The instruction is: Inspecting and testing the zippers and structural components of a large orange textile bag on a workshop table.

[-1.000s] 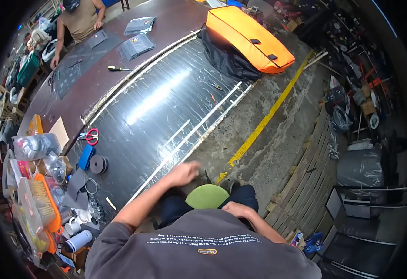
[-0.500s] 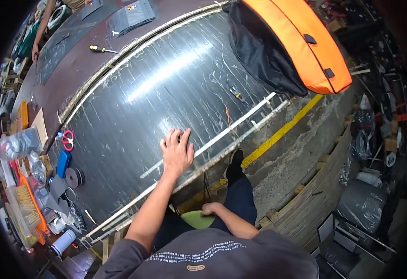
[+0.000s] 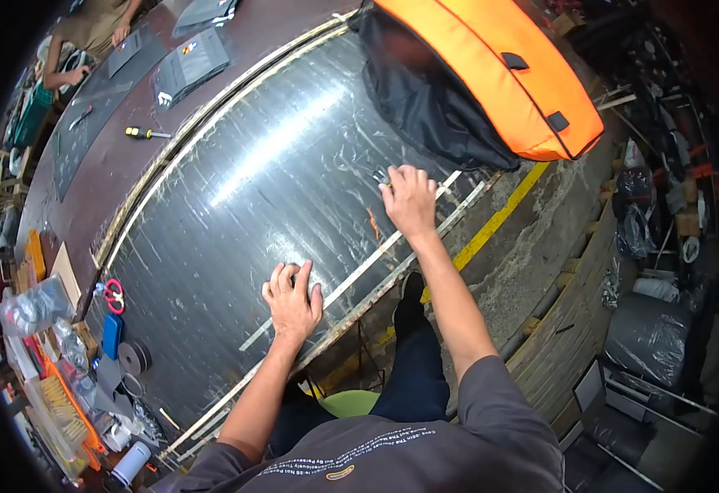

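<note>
Tabletop: dark smooth surface point(image 3: 212, 246) with many pale scratches, a bright light reflection along its far half, and whitish strips along its near edge.
Left hand: it point(image 3: 292, 311) is over the near part of the tabletop, palm downward, fingers spread apart and a little bent, with the thumb standing away from them.
Right hand: it point(image 3: 411, 201) reaches farther, near the right edge of the tabletop, with its fingers curved downward.
Small tool: one end point(image 3: 383, 178) appears to show just beside the right fingertips, on the tabletop; the hand covers the rest, so I cannot tell if the fingers pinch it or only lie over it.
Orange scrap: a thin piece point(image 3: 373, 223) lies on the tabletop, between the two hands, nearer to the right one.
Bag: large, orange and black point(image 3: 499, 78), it lies beyond the right hand, at the far right of the tabletop.
Left side: scissors with red handles point(image 3: 114, 297), a blue case point(image 3: 112, 335) and a dark roll point(image 3: 134, 357) lie in a row, well apart from the left hand.
Brown table: behind the long seam, this surface point(image 3: 121, 185) carries a yellow-black screwdriver point(image 3: 147, 133) and grey pouches point(image 3: 192, 67).
Co-worker: a person point(image 3: 96, 31) is at the far left, both hands by the brown table.
Floor: a yellow line point(image 3: 491, 232) runs on the grey concrete at right.
</note>
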`<state>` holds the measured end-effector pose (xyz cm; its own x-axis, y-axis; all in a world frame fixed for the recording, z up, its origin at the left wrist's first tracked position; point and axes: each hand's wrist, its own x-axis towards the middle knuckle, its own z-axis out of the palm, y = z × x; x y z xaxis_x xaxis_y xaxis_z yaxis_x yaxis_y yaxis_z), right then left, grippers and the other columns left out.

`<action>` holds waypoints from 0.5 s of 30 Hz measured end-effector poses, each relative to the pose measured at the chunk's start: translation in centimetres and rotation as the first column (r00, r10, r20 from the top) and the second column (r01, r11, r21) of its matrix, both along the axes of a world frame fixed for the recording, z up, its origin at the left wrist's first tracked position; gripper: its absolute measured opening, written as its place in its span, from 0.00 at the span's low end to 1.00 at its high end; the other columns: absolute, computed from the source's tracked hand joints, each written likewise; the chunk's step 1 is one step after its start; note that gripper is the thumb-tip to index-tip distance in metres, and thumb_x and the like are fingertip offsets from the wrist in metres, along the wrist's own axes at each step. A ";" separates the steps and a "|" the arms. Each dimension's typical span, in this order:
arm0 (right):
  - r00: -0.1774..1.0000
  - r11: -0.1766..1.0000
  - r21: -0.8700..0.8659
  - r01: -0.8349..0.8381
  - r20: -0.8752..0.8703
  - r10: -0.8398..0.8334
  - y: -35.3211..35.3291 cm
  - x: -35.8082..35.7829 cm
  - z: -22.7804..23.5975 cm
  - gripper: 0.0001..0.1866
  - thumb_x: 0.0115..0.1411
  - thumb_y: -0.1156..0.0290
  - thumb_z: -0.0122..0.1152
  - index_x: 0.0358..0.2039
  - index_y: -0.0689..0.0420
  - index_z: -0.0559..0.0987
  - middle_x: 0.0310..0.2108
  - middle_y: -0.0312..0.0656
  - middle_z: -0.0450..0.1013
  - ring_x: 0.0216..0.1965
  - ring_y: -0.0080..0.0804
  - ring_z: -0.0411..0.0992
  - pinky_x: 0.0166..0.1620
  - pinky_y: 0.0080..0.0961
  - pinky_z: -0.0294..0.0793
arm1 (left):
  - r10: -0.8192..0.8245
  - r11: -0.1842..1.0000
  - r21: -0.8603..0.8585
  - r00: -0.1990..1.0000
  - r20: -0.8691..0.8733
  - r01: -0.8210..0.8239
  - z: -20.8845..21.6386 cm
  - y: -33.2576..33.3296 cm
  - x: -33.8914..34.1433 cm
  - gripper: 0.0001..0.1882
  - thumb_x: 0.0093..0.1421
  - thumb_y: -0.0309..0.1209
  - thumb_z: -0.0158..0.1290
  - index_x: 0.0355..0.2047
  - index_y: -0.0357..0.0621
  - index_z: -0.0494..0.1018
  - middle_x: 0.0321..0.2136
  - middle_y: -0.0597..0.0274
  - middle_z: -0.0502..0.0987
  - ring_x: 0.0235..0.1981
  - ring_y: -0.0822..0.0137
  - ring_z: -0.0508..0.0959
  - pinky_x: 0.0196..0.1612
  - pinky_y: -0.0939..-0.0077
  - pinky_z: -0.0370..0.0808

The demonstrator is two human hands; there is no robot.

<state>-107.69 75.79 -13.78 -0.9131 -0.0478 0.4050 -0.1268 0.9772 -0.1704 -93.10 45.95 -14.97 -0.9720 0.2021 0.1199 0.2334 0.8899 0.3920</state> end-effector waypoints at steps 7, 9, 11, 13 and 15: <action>0.981 0.649 -0.750 0.126 -0.002 -0.193 4.1 -1.2 0.4 0.09 0.72 0.74 0.53 0.47 0.61 0.80 0.39 0.54 0.83 0.41 0.52 0.83 0.46 0.41 0.82 | 0.003 1.000 0.021 1.000 0.014 -0.003 0.3 -0.4 0.2 0.29 0.64 0.39 0.61 0.66 0.50 0.74 0.57 0.53 0.70 0.70 0.47 0.64 0.70 0.42 0.56; 0.948 0.675 -0.735 0.063 -0.167 -0.271 7.1 -0.6 5.1 0.08 0.72 0.74 0.52 0.42 0.61 0.81 0.36 0.52 0.82 0.37 0.48 0.83 0.44 0.39 0.81 | 0.009 1.000 0.008 1.000 -0.003 -0.009 0.5 -0.6 0.2 0.29 0.64 0.40 0.61 0.65 0.51 0.75 0.57 0.56 0.71 0.69 0.48 0.64 0.68 0.43 0.58; 0.862 0.893 -0.419 0.162 -0.381 -0.335 9.4 -0.3 11.4 0.12 0.70 0.62 0.65 0.40 0.60 0.81 0.33 0.49 0.82 0.35 0.52 0.81 0.41 0.42 0.79 | 0.015 1.000 -0.005 1.000 -0.001 -0.015 0.3 -1.0 0.2 0.28 0.64 0.40 0.61 0.64 0.51 0.76 0.57 0.57 0.71 0.69 0.49 0.64 0.67 0.43 0.58; 0.790 0.879 -0.039 0.474 -0.422 -0.445 11.2 -0.7 16.0 0.27 0.59 0.47 0.77 0.49 0.53 0.82 0.43 0.42 0.82 0.47 0.43 0.79 0.56 0.48 0.70 | 0.008 1.000 0.014 1.000 0.016 -0.009 0.3 -1.0 0.3 0.30 0.63 0.39 0.61 0.65 0.50 0.75 0.57 0.55 0.70 0.70 0.47 0.63 0.70 0.43 0.56; 0.823 0.869 0.129 0.478 -0.411 -0.392 15.8 -3.0 17.3 0.31 0.56 0.43 0.78 0.52 0.50 0.83 0.44 0.41 0.81 0.51 0.43 0.77 0.60 0.51 0.66 | 0.000 0.999 0.034 1.000 0.007 0.000 0.3 -0.5 0.2 0.30 0.63 0.39 0.61 0.65 0.50 0.75 0.57 0.55 0.70 0.70 0.47 0.63 0.70 0.43 0.56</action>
